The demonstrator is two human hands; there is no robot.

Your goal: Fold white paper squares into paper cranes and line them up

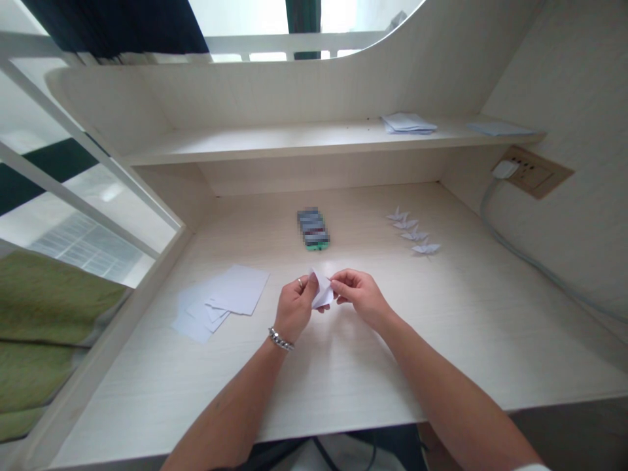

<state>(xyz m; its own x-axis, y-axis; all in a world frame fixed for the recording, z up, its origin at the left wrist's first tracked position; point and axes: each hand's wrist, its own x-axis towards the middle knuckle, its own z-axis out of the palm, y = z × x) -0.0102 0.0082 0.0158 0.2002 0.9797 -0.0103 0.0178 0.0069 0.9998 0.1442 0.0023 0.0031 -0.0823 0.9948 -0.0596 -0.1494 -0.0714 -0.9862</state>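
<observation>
A small piece of folded white paper [321,292] is held up between my two hands, above the middle of the desk. My left hand [295,302], with a ring and a chain bracelet, grips it from the left, thumb in front and fingers behind. The fingertips of my right hand [360,294] pinch its right edge. Several folded paper cranes [426,248] stand in a row at the back right. To the left of my hands lie loose white paper sheets [240,288], partly overlapping.
A phone-like object [313,229], blurred out, lies behind my hands. White papers [407,122] rest on the shelf [275,145] above the desk [171,405]. At the right wall, a cable [534,261] runs from a plug in the socket panel [537,173].
</observation>
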